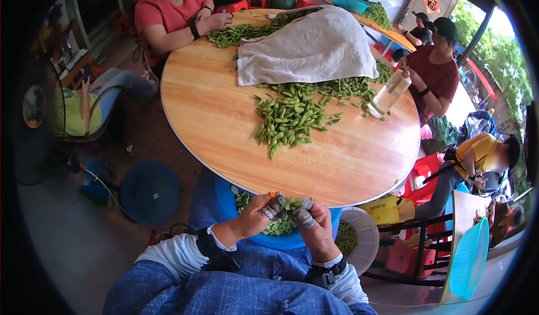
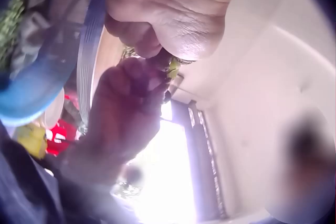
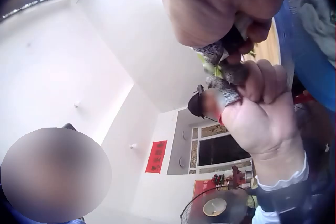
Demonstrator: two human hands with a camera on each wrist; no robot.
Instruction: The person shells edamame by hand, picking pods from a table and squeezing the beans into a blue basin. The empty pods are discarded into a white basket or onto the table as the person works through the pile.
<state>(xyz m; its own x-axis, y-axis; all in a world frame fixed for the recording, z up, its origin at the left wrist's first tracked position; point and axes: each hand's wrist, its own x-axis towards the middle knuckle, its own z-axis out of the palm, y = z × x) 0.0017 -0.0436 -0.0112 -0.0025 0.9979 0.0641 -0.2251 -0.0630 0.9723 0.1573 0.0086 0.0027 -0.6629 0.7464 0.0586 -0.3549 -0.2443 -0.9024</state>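
Both hands meet low, just off the near edge of the round bench. Left hand and right hand pinch one green pod between their fingertips; other fingers curled in, grey wraps on some. Pod sits over the blue tub, pale beans inside. Step looks like shelling. To do it well, I'd judge: grip near both ends, press along the seam, let wrapped fingertips take the pressure, stay over the tub so nothing drops wide. Count: hands, two; pod in hand, one; tub under it, one; white basket alongside, one; cloth on the bench, one; clear bottle, one. Heaped pods and tub beans overlap too much to count.
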